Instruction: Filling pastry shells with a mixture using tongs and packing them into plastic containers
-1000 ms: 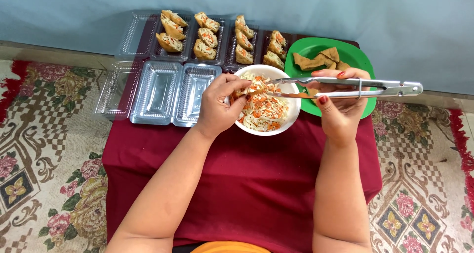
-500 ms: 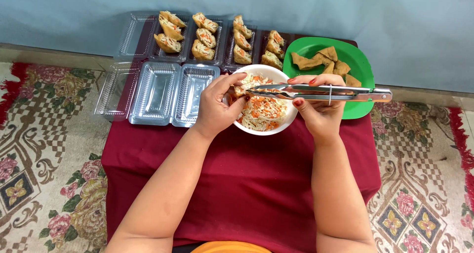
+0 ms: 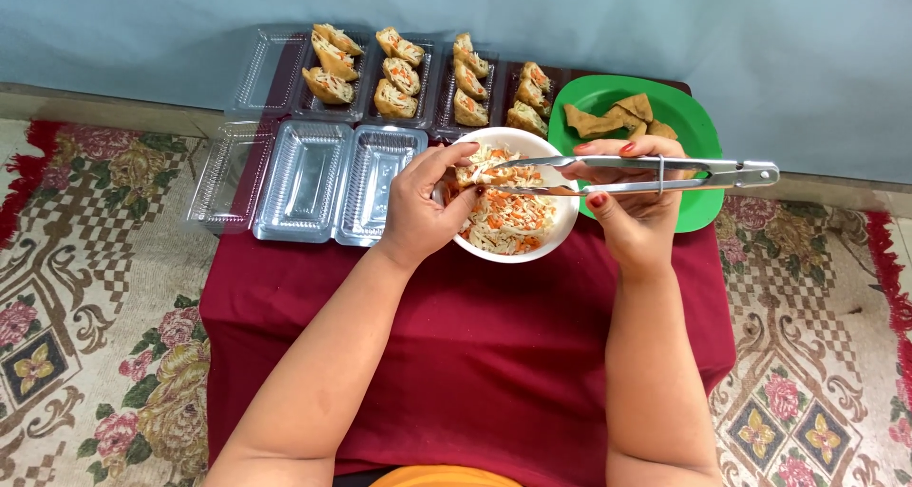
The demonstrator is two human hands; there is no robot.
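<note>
My left hand [image 3: 423, 207] holds a fried tofu piece [image 3: 472, 174] over the left rim of a white bowl [image 3: 568, 223] of shredded vegetable filling [image 3: 508, 221]. My right hand [image 3: 632, 207] grips metal tongs [image 3: 627, 175] that lie level across the bowl, their tips at the tofu piece. A green plate [image 3: 703, 126] with several fried tofu pieces [image 3: 617, 118] sits just behind my right hand.
Clear plastic trays [image 3: 418, 74] along the back hold stuffed tofu pieces. Empty clear trays [image 3: 304, 178] sit left of the bowl. All rest on a low table with a maroon cloth [image 3: 475, 354]. Patterned carpet [image 3: 95, 306] surrounds it; a blue wall [image 3: 475, 12] is behind.
The tongs have swung left and dropped lower, so their tips now meet the tofu piece in my left hand. My right hand shifted left with them.
</note>
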